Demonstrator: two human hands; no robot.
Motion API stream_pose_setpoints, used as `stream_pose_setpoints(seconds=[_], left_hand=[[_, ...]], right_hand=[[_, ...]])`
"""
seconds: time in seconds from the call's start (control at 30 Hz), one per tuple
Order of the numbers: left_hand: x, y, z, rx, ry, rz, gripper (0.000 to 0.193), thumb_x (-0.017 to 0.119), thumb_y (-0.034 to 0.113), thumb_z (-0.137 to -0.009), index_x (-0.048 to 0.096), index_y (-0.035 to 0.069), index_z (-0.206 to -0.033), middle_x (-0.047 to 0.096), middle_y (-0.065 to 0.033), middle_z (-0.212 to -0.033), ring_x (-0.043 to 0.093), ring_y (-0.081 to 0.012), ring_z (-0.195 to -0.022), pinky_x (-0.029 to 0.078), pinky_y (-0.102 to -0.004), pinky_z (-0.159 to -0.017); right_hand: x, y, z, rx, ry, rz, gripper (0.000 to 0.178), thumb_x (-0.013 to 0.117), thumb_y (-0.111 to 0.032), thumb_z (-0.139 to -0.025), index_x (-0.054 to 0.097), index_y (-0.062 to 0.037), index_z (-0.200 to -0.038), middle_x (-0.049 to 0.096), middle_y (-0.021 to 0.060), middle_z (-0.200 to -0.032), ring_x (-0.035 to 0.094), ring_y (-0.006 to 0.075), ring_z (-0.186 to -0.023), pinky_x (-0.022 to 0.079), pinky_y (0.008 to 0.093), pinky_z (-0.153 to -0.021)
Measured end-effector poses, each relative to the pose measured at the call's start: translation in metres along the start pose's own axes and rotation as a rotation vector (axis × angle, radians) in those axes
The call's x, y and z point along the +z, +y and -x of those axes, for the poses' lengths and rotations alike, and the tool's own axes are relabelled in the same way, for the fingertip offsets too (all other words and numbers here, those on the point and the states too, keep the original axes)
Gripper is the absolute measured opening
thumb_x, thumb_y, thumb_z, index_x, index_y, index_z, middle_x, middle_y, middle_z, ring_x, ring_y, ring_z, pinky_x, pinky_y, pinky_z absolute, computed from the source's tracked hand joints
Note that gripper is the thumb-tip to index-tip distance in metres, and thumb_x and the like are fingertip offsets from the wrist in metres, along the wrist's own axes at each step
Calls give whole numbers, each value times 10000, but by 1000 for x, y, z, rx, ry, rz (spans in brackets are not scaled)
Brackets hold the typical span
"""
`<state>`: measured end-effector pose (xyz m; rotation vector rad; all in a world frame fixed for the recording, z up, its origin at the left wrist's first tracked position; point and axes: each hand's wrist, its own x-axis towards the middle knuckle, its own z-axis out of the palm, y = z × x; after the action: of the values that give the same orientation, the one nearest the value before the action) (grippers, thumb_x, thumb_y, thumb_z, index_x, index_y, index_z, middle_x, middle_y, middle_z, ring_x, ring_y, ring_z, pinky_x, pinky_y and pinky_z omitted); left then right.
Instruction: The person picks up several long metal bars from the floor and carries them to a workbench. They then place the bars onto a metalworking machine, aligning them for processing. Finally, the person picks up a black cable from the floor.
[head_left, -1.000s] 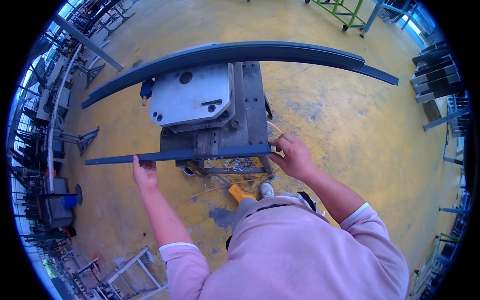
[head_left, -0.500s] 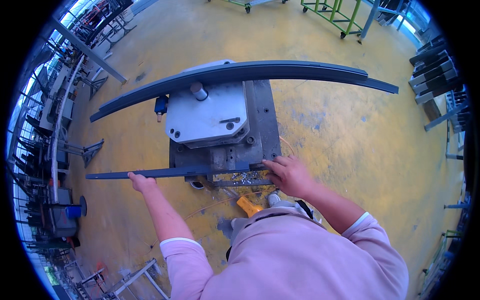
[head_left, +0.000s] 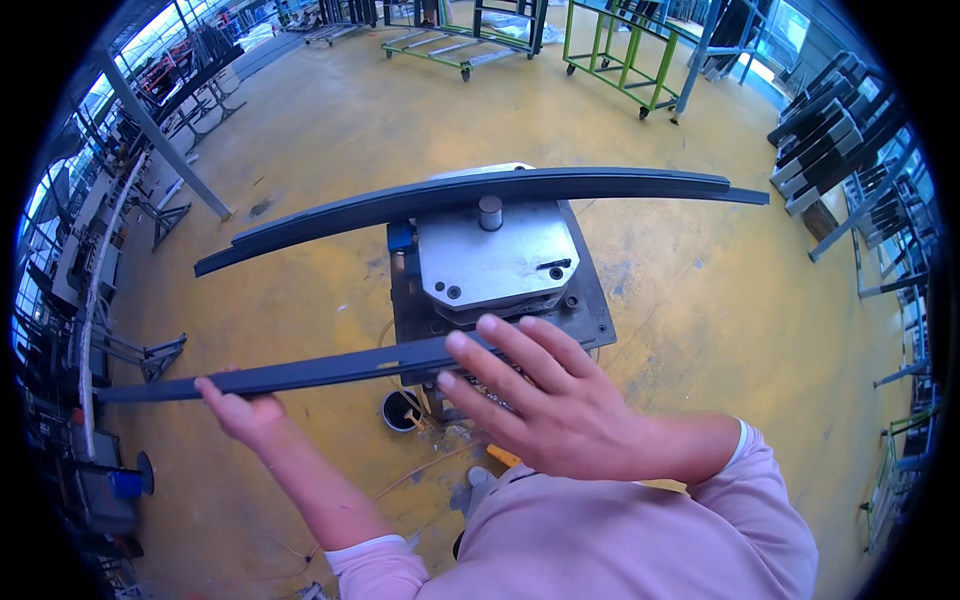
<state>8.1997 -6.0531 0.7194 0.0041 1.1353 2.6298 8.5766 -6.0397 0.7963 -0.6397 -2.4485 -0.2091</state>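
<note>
My left hand (head_left: 243, 411) is closed around a long dark grey metal profile (head_left: 320, 373), near its left part. The profile slants slightly up to the right, along the near side of a machine. My right hand (head_left: 550, 405) is raised over its right end, fingers spread. That end is hidden behind the hand, so I cannot tell whether they touch. Beyond lies the machine's pale metal top plate (head_left: 490, 270), with a short round post (head_left: 490, 213) standing on it. Several long dark profiles (head_left: 600, 184) rest across the far part of the plate, behind the post.
A dark round bucket (head_left: 400, 410) stands on the floor below the held profile. Green wheeled carts (head_left: 625, 60) are at the far side. A slanting post (head_left: 165, 135) and workbenches line the left; stacked dark parts (head_left: 825, 140) stand at the right.
The held profile has moved left and toward me, with my left hand gripping it. My right hand has left the machine's near edge and lifted, its fingers spreading. The view has tilted up.
</note>
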Motion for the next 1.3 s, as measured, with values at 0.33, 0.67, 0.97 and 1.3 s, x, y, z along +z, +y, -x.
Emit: stream_pose_setpoints(seconds=[0.33, 0.67, 0.97, 1.3], left_hand=[[149, -51, 69, -221, -554, -242, 417, 529, 433, -1013, 563, 32, -1122, 630, -81, -977, 644, -186, -796, 589, -353, -617], [177, -128, 39, -269, -498, -1033, 543, 543, 560, -950, 557, 19, -908, 572, -58, -693, 503, -131, -505, 327, -262, -414], [159, -142, 49, -241, -464, -1231, 709, 598, 662, -890, 565, -26, -1060, 585, -88, -793, 499, -142, -567, 383, -297, -476], [173, -186, 32, -619, -354, -83, 870, 752, 579, -816, 392, 109, -1454, 545, -161, -1252, 499, -389, -1243, 442, -566, -1012]], right_hand=[[-29, 194, -19, 265, -179, 78, 585, 763, -283, -806, 579, -86, -1325, 660, 106, -1162, 617, 323, -1039, 473, 410, -909], [-19, 320, 36, 298, -212, 27, 504, 771, -248, -791, 635, -96, -1252, 693, 75, -1156, 624, 295, -1068, 449, 414, -959], [-13, 338, 24, 486, -620, -57, 709, 801, -253, -769, 503, -111, -1396, 648, 121, -1260, 607, 335, -1127, 470, 423, -956], [21, 385, -27, 442, -1131, -555, 948, 860, -269, -687, 401, -89, -1496, 655, 135, -1228, 629, 259, -1087, 458, 357, -985]])
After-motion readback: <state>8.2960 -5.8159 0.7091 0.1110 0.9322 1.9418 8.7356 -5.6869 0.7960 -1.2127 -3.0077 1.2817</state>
